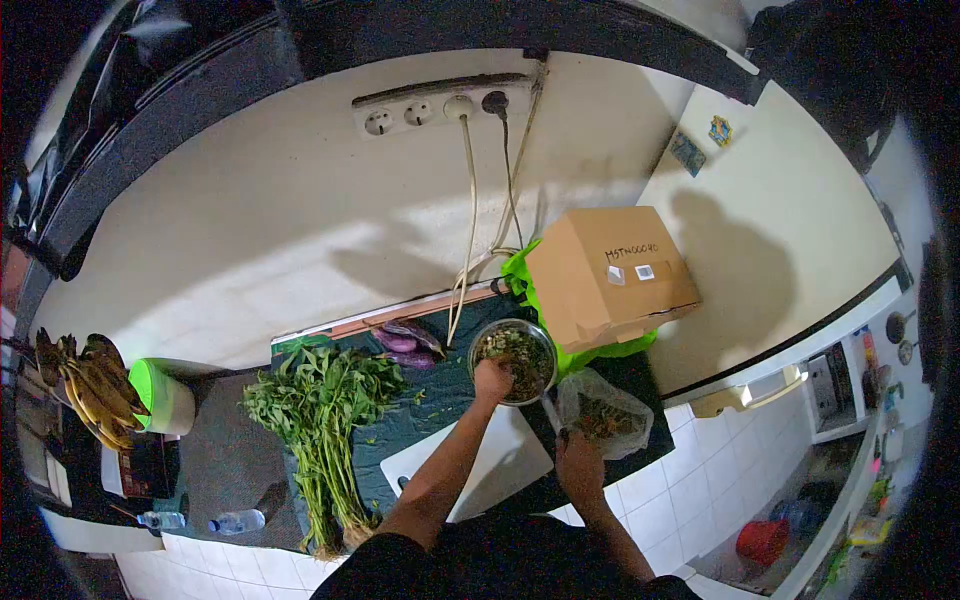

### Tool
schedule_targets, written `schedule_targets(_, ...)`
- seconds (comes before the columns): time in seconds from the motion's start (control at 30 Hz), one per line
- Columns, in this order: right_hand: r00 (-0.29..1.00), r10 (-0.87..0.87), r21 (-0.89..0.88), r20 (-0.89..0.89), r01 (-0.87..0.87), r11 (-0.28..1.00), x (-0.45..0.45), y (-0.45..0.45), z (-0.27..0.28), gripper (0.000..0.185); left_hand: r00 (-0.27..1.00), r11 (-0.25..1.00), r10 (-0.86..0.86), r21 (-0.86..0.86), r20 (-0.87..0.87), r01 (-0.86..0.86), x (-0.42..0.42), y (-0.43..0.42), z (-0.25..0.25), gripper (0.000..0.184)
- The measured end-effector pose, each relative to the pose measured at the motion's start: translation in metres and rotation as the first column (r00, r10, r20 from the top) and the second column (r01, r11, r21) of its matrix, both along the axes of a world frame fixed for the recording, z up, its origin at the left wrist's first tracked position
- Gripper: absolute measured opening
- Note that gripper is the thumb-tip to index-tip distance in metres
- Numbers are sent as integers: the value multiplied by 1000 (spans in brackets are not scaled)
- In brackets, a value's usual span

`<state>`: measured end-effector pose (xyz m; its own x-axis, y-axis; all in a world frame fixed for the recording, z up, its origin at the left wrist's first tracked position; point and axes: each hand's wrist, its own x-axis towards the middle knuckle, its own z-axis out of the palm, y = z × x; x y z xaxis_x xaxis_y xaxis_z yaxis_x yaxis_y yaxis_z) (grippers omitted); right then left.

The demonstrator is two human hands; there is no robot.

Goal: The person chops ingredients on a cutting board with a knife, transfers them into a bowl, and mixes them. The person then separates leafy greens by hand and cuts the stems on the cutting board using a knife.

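Transfer step, as I judged it: my left hand (pixel 492 381) reached into the round silvery metal bowl (pixel 554 366), fingers hidden; right of the bowl, my right hand (pixel 579 460) gripped the translucent plastic bag (pixel 634 428). The next move called for steadying the bag.

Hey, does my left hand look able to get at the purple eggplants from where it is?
Probably yes. The left hand is in the metal bowl, so it must first clear the rim; the eggplants lie nearby, with nothing seen on top, though a pale cable hangs close by.
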<state>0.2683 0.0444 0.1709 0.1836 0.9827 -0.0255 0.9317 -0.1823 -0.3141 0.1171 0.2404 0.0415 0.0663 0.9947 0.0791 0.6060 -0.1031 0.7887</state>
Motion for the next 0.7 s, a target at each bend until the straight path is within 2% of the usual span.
schedule_targets(0.03, 998, 65, -150, 25, -61, 987, 3, -1, -4, 37, 1000, 1000, 0, 3, 0, 0, 2, -4, -2, 20)
schedule_targets(0.1, 1000, 2, -95, 1, -1, 995, -6, 0, -1, 36, 977, 966, 47, 240, 207, -98, 0, -21, 17, 20)
schedule_targets(0.13, 998, -62, -48, -27, 61, 997, -10, -1, 1, 35, 964, 989, 16, 134, 266, -54, -4, -26, 0, 21)
schedule_targets(0.17, 998, -63, -52, -31, 61, 997, -10, -2, 3, 35, 965, 990, 17, 131, 262, -53, -12, -37, 17, 21)
schedule_targets(0.23, 997, 62, -87, 50, -57, 995, -7, -2, 8, 35, 991, 957, -94, -266, 94, 116, -33, -68, 70, 20)
schedule_targets(0.3, 999, 31, -55, 18, -30, 998, -6, -2, 7, 33, 982, 946, -117, -284, 149, 156, -50, -89, 40, 21)
schedule_targets(0.37, 1000, 7, -20, -18, -7, 1000, -4, 0, -1, 32, 971, 936, -134, -297, 200, 190, -58, -105, 32, 22)
schedule_targets(0.43, 996, -16, 232, 85, -5, 973, -5, -4, -11, 29, 926, 968, -118, -165, 359, 187, -64, -128, 37, 23)
schedule_targets(0.47, 997, -16, 229, 79, -3, 973, -2, -9, -13, 29, 865, 975, -134, -89, 484, 201, -63, -134, 19, 26)
schedule_targets(0.5, 999, 13, 55, 51, -16, 998, 1, -10, -6, 29, 867, 976, -135, -89, 480, 201, -67, -144, 22, 26)
schedule_targets(0.53, 999, 39, -113, 19, -37, 993, 1, -8, -2, 29, 915, 963, -227, -64, 334, 263, -72, -149, 25, 26)
schedule_targets(0.57, 999, 43, -99, 18, -41, 994, 0, -8, -2, 29, 934, 945, -311, -43, 175, 323, -77, -151, 29, 26)
schedule_targets(0.6, 999, 37, 69, 12, -38, 997, -1, -11, -4, 30, 925, 934, -295, -134, 239, 332, -81, -158, 24, 28)
schedule_targets(0.63, 999, 33, 226, 6, -33, 974, -3, -15, -5, 30, 927, 935, -292, -133, 238, 328, -88, -165, 26, 28)
schedule_targets(0.67, 999, 35, 222, 6, -36, 974, -3, -19, -5, 30, 926, 913, -328, -191, 185, 361, -97, -174, 27, 28)
schedule_targets(0.7, 999, 31, 104, -39, -27, 994, -3, -23, -3, 30, 920, 886, -367, -250, 135, 390, -105, -185, 28, 28)
